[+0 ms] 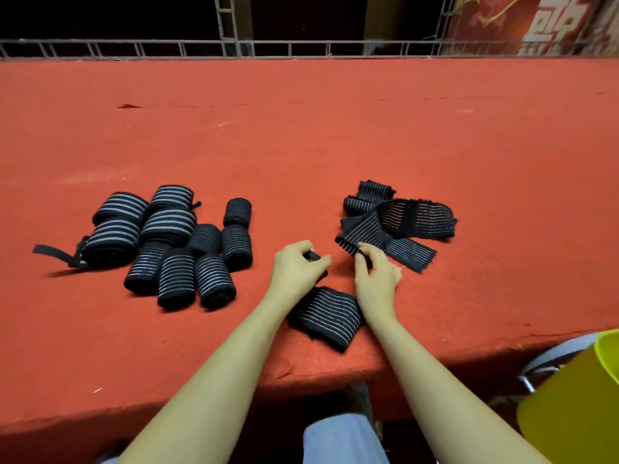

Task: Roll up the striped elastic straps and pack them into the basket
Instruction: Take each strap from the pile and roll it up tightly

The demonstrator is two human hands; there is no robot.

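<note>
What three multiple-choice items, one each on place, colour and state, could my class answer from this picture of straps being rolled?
1. Where do the rolled straps lie?
A. left of the hands
B. in the basket
C. on the floor

2. What colour is the table cover?
A. blue
B. red
C. white

3. What is the left hand doing?
A. resting flat
B. pointing at the wall
C. gripping a dark strap end

Key:
1 A, the rolls sit in a cluster to the left of both hands.
2 B, the cloth is red throughout.
3 C, its fingers curl round a strap that trails toward the table edge, while the right hand pinches a loose strap.
</note>
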